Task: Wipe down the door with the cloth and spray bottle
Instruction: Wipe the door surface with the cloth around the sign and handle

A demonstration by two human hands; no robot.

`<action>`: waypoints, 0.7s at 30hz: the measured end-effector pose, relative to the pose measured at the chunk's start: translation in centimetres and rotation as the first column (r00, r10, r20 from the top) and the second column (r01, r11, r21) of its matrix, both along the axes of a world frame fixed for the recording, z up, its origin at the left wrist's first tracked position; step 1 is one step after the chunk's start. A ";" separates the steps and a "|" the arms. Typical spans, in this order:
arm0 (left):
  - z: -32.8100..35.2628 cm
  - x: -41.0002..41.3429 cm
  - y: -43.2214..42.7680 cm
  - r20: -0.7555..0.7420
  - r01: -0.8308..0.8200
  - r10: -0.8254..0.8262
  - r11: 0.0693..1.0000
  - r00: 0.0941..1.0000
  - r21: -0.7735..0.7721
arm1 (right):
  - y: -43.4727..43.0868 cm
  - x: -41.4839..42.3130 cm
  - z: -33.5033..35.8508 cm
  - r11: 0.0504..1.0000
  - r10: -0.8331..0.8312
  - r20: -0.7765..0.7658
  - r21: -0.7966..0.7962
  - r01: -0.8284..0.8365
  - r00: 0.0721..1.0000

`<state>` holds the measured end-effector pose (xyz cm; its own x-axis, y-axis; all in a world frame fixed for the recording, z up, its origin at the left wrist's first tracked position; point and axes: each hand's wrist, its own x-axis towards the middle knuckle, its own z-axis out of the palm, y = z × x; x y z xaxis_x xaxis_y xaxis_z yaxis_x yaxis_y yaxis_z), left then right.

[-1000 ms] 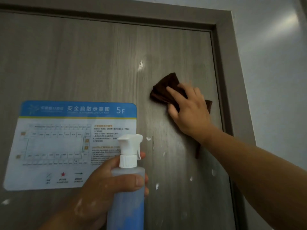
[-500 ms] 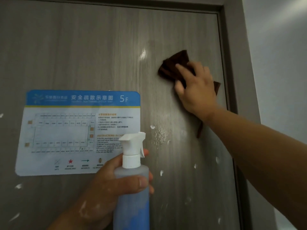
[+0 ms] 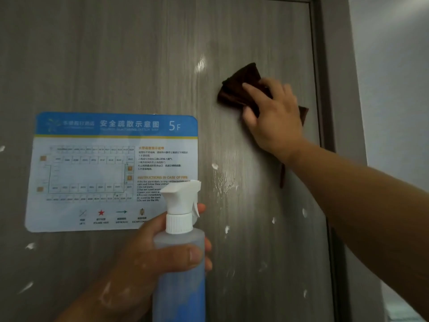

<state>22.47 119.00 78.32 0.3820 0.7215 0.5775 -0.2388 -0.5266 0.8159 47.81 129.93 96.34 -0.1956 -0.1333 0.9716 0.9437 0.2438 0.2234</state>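
right hand point(image 3: 275, 119): fingers flat, slightly spread, pressing dark brown folded cloth point(image 3: 241, 88) onto grey wood-grain door point(image 3: 139, 54), upper right
left hand point(image 3: 144, 261): thumb and fingers curled round translucent blue spray bottle with white trigger head point(image 3: 180, 252), lower centre
door: white foam flecks, blue evacuation-plan sign point(image 3: 111, 170)

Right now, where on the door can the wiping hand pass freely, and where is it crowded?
Free: door above the sign, left of the cloth; also the strip between right hand and spray bottle. Crowded: lower left, sign and bottle.
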 end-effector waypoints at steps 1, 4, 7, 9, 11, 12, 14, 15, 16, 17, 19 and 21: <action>-0.1 -0.1 0.1 0.001 -0.001 0.001 1.000 1.000 -0.010 | 0.1 -0.8 -0.3 1.000 0.003 -0.016 0.007 -0.003 1.000; -0.5 -0.1 0.3 0.000 0.012 -0.012 1.000 1.000 -0.025 | 0.1 -2.5 -5.4 0.998 0.036 0.162 0.038 -0.043 0.986; -1.0 -0.2 0.3 0.010 0.015 -0.014 0.999 1.000 -0.040 | -0.1 -1.8 -12.2 1.000 0.020 0.460 -0.009 -0.017 0.888; -1.1 -0.2 0.4 0.007 0.015 -0.014 0.999 1.000 -0.050 | -0.2 -0.4 -13.0 1.000 -0.008 0.582 -0.012 0.019 0.813; -1.2 -0.3 0.4 0.003 0.008 -0.008 0.999 1.000 -0.053 | 0.0 0.6 -10.6 0.999 -0.035 0.560 -0.001 0.043 0.828; -1.2 -0.3 0.4 0.000 0.003 -0.003 0.999 1.000 -0.051 | 0.2 0.7 -8.5 0.999 -0.039 0.496 0.013 0.037 0.868; -1.0 -0.4 0.5 -0.001 -0.009 0.009 0.998 1.000 -0.054 | 0.1 0.6 -4.3 0.999 -0.036 0.321 0.041 0.023 0.946; -0.9 -0.5 0.5 0.002 -0.013 0.013 0.998 1.000 -0.059 | 0.0 0.4 -2.8 0.999 -0.032 0.235 0.044 0.022 0.972; -0.8 -0.5 0.6 0.004 -0.012 0.012 0.998 1.000 -0.061 | 0.0 0.0 -1.8 0.999 -0.028 0.164 0.044 0.021 0.986; -0.8 -0.6 0.7 0.005 -0.010 0.010 0.998 1.000 -0.061 | 0.1 -0.5 -1.6 0.999 -0.023 0.119 0.046 0.017 0.993; -0.8 -0.6 0.9 0.011 -0.011 0.012 0.998 1.000 -0.063 | 0.2 -1.7 -3.4 0.999 0.004 0.126 0.051 -0.010 0.992; -1.1 -0.5 1.0 0.024 -0.004 0.006 0.998 1.000 -0.070 | 0.1 -2.1 -7.9 0.999 0.015 0.279 0.029 -0.024 0.960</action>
<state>21.94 120.04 77.26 0.3645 0.7623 0.5349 -0.2565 -0.4700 0.8446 45.70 130.03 88.48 -0.4554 -0.1695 0.8740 0.8378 0.2504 0.4851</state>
